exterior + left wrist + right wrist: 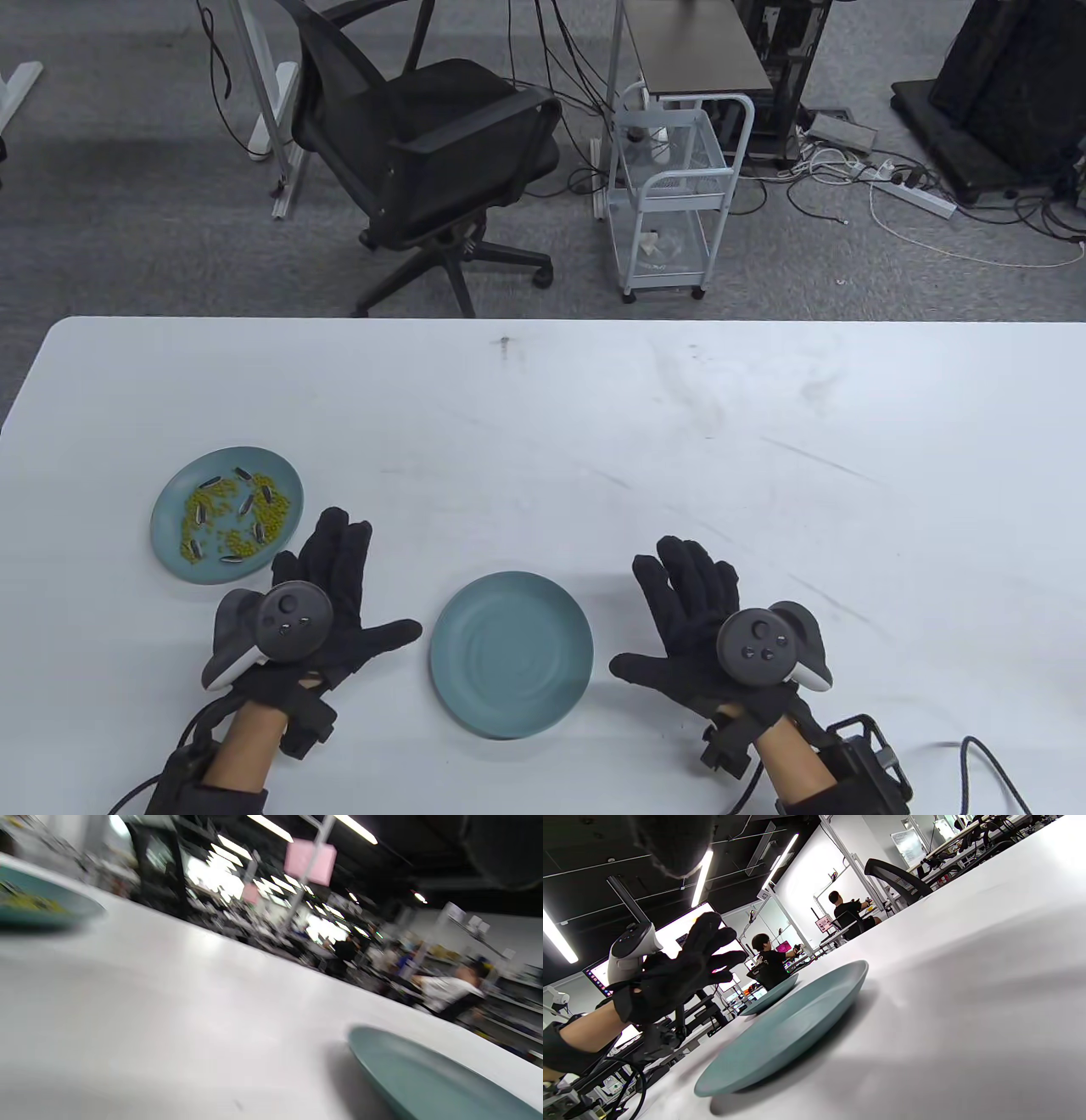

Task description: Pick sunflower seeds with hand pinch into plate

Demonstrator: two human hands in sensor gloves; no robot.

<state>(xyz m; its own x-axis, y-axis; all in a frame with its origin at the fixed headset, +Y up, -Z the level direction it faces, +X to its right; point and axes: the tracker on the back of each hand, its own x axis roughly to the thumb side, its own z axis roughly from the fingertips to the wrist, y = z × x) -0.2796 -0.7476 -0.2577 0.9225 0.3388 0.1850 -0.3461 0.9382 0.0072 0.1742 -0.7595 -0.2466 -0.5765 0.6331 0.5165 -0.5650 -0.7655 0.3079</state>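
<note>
Both hands, left (pixel 327 594) and right (pixel 691 628), splayed flat beside plate (pixel 511 652).

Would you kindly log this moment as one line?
left hand: open, idle | right hand: open, idle | sunflower seeds: on far plate | near plate: bare

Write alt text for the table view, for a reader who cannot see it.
Two black-gloved hands, left hand and right hand, lie open and flat on a white table either side of an empty teal plate. A second teal plate at far left holds striped sunflower seeds mixed with small yellow-green beans.
</note>
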